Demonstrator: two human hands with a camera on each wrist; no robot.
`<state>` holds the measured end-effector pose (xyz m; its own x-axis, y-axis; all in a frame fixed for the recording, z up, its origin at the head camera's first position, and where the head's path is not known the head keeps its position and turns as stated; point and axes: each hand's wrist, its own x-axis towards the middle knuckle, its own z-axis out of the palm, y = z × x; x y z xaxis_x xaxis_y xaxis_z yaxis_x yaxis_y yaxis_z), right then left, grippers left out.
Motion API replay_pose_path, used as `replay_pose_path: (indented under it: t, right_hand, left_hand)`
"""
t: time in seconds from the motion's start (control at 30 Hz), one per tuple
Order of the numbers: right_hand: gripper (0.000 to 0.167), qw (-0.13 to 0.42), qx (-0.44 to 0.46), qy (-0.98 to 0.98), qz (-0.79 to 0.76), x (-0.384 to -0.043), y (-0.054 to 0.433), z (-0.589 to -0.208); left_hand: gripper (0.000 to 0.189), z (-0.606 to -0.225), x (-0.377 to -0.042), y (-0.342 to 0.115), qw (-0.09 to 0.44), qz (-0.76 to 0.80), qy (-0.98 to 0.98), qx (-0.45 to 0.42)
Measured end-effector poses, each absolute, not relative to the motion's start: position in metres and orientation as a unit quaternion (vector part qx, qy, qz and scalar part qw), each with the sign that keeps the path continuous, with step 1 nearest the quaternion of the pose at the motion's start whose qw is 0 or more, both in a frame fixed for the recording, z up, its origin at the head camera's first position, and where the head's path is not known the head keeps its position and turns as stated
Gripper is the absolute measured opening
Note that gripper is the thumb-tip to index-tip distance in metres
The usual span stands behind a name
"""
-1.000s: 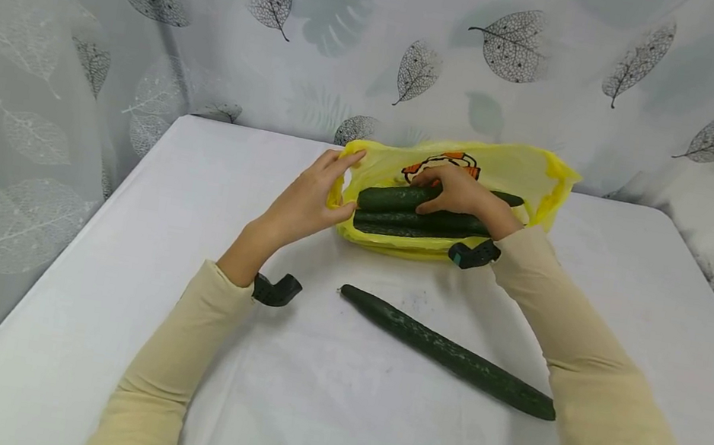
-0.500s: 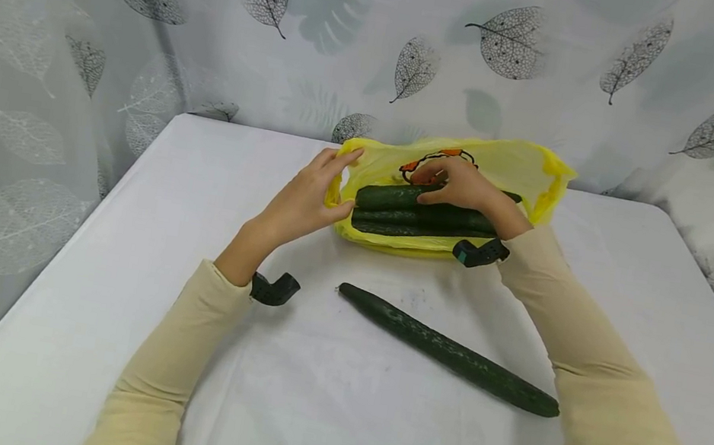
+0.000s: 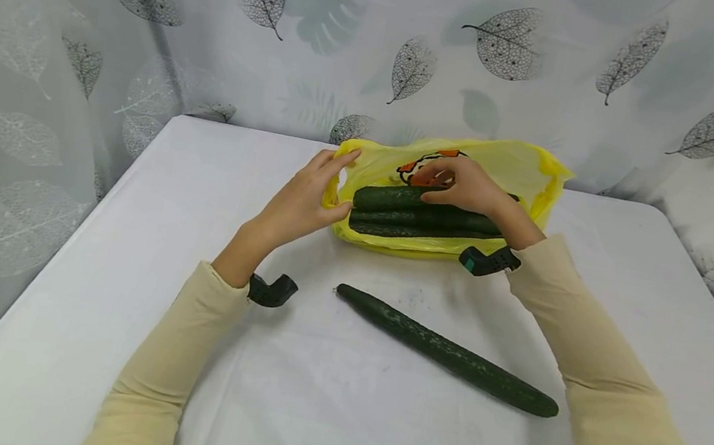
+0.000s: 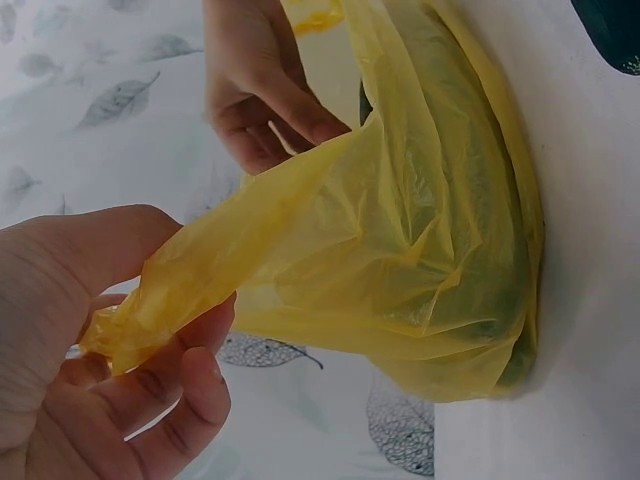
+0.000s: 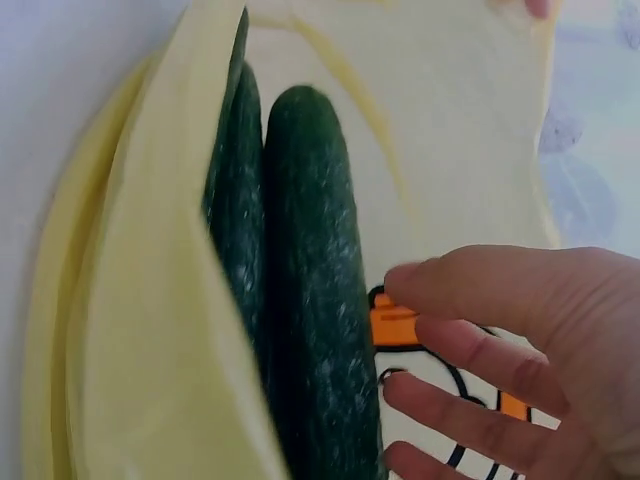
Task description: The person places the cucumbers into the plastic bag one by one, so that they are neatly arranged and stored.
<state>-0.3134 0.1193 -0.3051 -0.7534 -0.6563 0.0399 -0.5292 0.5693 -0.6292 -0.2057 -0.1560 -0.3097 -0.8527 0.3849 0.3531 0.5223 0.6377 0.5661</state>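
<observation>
A yellow plastic bag [image 3: 511, 161] lies on its side at the back of the table, its mouth facing me. Several dark green cucumbers [image 3: 399, 215] rest inside it, side by side. My left hand [image 3: 298, 202] holds the bag's left edge; the left wrist view shows the gathered handle [image 4: 165, 300] between thumb and fingers. Inside the bag's mouth, my right hand [image 3: 466, 186] hovers over the cucumbers, fingers loosely bent. In the right wrist view its fingers [image 5: 480, 415] are apart from the nearest cucumber [image 5: 315, 250] and hold nothing.
One more cucumber [image 3: 448, 351] lies slantwise on the white-covered table [image 3: 341, 420], in front of the bag. A leaf-printed curtain [image 3: 384, 42] hangs behind and along both sides. Each wrist wears a small black camera [image 3: 273, 291].
My right hand has let go of the top cucumber and lifted slightly away, its wrist shifting right. My left hand keeps holding the bag's edge. The cucumbers stay in place.
</observation>
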Motion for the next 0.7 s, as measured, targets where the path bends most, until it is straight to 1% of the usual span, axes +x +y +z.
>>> replay_pose_path:
  t: [0.43,0.7]
  right_hand:
    - [0.029,0.155,-0.391,0.855,-0.302,-0.283,0.112,-0.289]
    - [0.026,0.163,-0.401,0.854,-0.289,-0.258,0.112,-0.286]
  left_hand:
    - [0.071,-0.311,-0.205,-0.155,0.1,-0.346,-0.898,-0.252]
    - [0.071,-0.31,-0.205,-0.154,0.103,-0.343,-0.898,-0.254]
